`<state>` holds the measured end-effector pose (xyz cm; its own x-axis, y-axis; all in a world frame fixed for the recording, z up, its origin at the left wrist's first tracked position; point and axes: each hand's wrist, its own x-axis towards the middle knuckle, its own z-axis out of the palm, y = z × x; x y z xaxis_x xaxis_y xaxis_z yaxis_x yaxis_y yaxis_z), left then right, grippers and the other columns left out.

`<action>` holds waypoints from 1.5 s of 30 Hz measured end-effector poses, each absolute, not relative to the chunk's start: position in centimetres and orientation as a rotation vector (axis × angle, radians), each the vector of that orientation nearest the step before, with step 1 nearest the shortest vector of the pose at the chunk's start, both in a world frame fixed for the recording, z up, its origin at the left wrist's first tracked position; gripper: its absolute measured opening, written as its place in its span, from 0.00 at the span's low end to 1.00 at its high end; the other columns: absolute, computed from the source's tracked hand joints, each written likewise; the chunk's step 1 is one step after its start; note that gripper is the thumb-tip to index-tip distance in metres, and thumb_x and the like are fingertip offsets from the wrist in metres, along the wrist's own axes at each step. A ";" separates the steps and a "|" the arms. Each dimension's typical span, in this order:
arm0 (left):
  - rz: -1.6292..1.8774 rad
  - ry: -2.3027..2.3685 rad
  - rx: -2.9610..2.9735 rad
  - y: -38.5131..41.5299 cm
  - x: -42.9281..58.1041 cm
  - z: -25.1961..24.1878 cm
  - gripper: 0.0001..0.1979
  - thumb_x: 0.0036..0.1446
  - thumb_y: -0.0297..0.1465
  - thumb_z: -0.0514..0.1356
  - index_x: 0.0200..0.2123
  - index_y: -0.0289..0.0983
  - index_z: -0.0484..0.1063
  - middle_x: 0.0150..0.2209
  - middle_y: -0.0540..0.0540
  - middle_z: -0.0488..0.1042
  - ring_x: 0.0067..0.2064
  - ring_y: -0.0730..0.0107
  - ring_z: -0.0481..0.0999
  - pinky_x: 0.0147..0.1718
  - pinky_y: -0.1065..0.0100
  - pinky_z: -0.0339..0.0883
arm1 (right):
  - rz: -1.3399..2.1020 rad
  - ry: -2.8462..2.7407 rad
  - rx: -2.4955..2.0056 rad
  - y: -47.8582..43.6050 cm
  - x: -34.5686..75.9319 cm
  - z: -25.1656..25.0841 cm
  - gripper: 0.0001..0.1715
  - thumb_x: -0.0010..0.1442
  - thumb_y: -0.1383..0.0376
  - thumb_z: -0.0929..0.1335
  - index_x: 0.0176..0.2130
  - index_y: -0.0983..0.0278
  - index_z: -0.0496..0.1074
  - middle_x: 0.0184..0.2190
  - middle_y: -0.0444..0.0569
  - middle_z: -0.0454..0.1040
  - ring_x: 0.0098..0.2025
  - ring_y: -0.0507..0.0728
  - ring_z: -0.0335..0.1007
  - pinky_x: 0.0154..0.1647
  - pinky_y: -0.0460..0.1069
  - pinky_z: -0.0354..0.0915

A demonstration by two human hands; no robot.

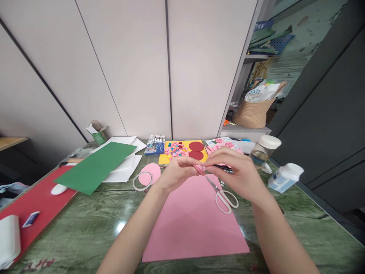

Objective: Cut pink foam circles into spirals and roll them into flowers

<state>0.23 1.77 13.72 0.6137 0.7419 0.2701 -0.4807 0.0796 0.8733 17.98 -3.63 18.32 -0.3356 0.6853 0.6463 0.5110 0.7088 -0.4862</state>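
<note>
Both my hands meet above the far end of a large pink paper sheet (194, 220). Between them is a small piece of rolled or folded pink paper (199, 168). My left hand (178, 173) pinches it from the left with thumb and fingers. From the right, the fingertips of my right hand (239, 169) close on its other end. White-handled scissors (224, 196) lie on the pink sheet under my right hand, blades pointing away. Beyond my hands, a yellow sheet (163, 159) bears several small coloured pieces (177, 150) and red paper circles (196, 146).
Left of my hands lie a pink paper circle (152, 173), a roll of tape (138, 183), a green sheet (98, 165) and a red sheet (37, 190). A blue box (154, 148) stands behind. White-capped bottles (286, 177) stand at the right, near the table edge.
</note>
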 end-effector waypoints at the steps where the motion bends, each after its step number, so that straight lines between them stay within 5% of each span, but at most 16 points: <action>1: 0.918 0.269 1.167 1.8 0.2 13.7 0.03 0.43 0.27 0.67 0.26 0.37 0.78 0.27 0.48 0.76 0.30 0.75 0.73 0.37 0.68 0.67 | 0.173 -2.047 -0.919 -3.7 18.0 18.3 0.06 0.57 0.66 0.66 0.35 0.59 0.73 0.33 0.48 0.73 0.38 0.56 0.68 0.39 0.52 0.65; 15: 0.834 0.283 1.089 2.1 0.0 13.5 0.04 0.46 0.28 0.66 0.29 0.35 0.77 0.28 0.48 0.74 0.30 0.76 0.73 0.39 0.68 0.66 | -0.160 -2.176 -0.972 -3.7 17.9 17.9 0.06 0.61 0.66 0.64 0.36 0.62 0.71 0.34 0.48 0.72 0.39 0.55 0.66 0.42 0.51 0.62; 45: 0.832 0.281 1.064 2.1 0.1 13.6 0.04 0.45 0.28 0.66 0.27 0.35 0.77 0.27 0.49 0.74 0.31 0.77 0.72 0.39 0.70 0.65 | -0.167 -2.212 -1.047 -3.8 17.7 18.0 0.07 0.62 0.67 0.61 0.36 0.63 0.69 0.35 0.48 0.70 0.39 0.54 0.65 0.41 0.50 0.62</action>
